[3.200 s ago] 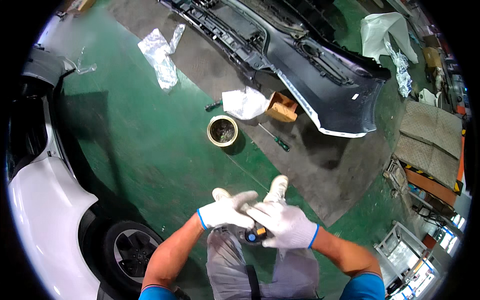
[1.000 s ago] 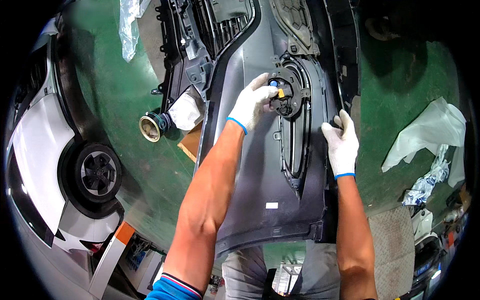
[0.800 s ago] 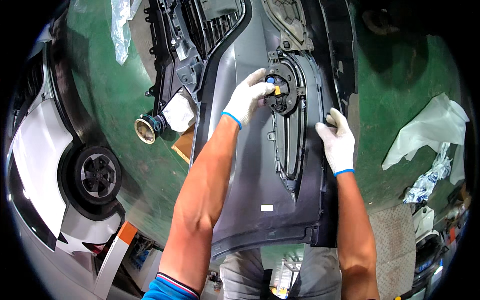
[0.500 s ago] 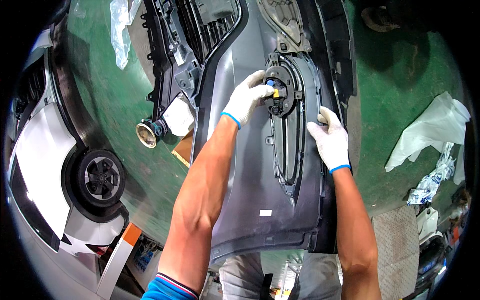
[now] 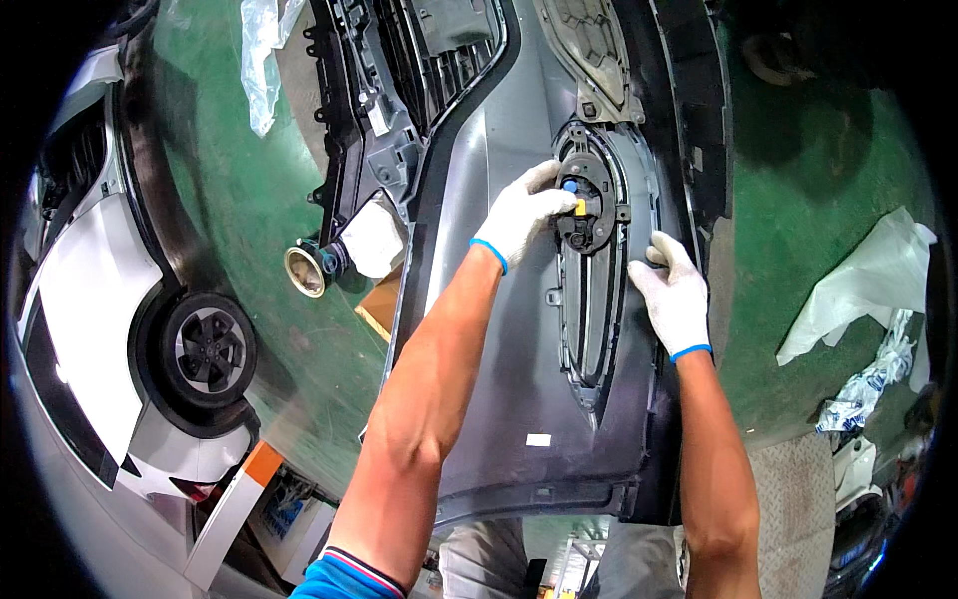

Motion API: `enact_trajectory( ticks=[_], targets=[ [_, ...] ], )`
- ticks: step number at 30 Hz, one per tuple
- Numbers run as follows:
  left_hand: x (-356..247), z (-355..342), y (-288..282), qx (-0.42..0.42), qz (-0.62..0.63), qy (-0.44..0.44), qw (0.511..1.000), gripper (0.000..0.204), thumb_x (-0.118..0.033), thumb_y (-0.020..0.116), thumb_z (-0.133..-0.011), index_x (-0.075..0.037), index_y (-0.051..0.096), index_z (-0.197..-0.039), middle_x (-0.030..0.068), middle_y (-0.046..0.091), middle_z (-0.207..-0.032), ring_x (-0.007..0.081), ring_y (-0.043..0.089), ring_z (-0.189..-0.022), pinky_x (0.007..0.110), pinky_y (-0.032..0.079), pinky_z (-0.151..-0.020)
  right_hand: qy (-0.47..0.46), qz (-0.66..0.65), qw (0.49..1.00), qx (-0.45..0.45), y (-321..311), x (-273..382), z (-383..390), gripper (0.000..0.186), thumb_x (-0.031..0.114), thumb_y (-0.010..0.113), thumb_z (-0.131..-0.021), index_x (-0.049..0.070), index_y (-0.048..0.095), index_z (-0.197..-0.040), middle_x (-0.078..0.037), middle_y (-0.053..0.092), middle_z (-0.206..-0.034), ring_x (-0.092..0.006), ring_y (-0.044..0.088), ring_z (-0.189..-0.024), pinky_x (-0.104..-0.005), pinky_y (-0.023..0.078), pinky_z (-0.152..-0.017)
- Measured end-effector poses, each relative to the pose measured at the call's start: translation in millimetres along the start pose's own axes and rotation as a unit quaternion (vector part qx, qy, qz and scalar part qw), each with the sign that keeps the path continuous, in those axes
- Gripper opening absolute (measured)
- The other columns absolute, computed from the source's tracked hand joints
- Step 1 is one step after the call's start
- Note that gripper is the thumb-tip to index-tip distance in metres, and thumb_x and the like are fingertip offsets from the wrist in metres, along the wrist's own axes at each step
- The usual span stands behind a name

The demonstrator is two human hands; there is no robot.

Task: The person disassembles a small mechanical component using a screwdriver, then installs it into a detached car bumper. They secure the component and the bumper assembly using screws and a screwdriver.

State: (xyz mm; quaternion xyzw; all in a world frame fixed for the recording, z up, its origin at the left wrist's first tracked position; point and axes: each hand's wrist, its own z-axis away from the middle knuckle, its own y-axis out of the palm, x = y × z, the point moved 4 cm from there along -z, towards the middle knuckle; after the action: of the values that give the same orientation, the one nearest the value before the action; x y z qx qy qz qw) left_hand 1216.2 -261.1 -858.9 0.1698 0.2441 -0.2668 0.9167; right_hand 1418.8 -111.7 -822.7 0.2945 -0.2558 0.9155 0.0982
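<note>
A large grey car bumper (image 5: 489, 394) lies lengthwise before me, with a long black-rimmed slot-shaped bezel (image 5: 591, 329) along its right part. At the bezel's upper end sits a round black fog lamp (image 5: 602, 240) with a blue knob and a yellow tab. My left hand (image 5: 519, 215), in a white glove with a blue cuff, grips the lamp's left side between thumb and fingers. The gloved right hand (image 5: 674, 295) hovers by the bumper's right edge, thumb and bent fingers apart, nothing visible between them.
A black grille frame (image 5: 344, 130) lies on the far left, near a round lamp-like part (image 5: 304, 272) and a cardboard box (image 5: 381, 302). A white car (image 5: 95, 329) stands at the left. White plastic sheeting (image 5: 853, 280) lies on the green floor at the right.
The view has shifted, so the whole scene sits a little right and lower. My left hand keeps its grip on the fog lamp; the right hand stays beside the bumper edge.
</note>
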Motion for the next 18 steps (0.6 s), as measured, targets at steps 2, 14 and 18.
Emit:
enact_trajectory(
  ticks=[2,14,18],
  targets=[
    [4,-6,-5,-0.002,-0.017,-0.007,1.0,0.081,-0.023,0.078,-0.082,0.001,0.046,-0.152,0.0131,0.063,-0.137,0.0212,0.061,-0.119,0.035,0.049,-0.096,-0.003,0.001,1.0,0.002,0,2,-1,0.062,0.025,0.079,-0.085,0.003,0.059,-0.14,-0.015,0.071,-0.12,-0.0203,0.069,-0.089,-0.0352,0.056,-0.088],
    [-3,-9,-4,-0.01,-0.037,0.001,0.999,0.072,-0.02,0.076,-0.085,-0.002,0.051,-0.15,0.0058,0.065,-0.13,0.0111,0.061,-0.099,0.029,0.047,-0.082,-0.021,-0.014,1.0,0.006,5,12,-10,0.061,0.02,0.078,-0.086,-0.001,0.058,-0.14,-0.013,0.07,-0.117,-0.0151,0.062,-0.086,-0.031,0.054,-0.085],
    [-3,-10,-2,-0.015,-0.038,0.015,0.999,0.077,-0.021,0.077,-0.084,-0.001,0.048,-0.152,0.01,0.063,-0.137,0.0162,0.062,-0.111,0.032,0.049,-0.089,-0.011,-0.038,0.999,0.012,6,14,-10,0.06,0.018,0.078,-0.088,-0.001,0.058,-0.141,-0.014,0.069,-0.121,-0.0142,0.062,-0.089,-0.0298,0.053,-0.087]
  ],
)
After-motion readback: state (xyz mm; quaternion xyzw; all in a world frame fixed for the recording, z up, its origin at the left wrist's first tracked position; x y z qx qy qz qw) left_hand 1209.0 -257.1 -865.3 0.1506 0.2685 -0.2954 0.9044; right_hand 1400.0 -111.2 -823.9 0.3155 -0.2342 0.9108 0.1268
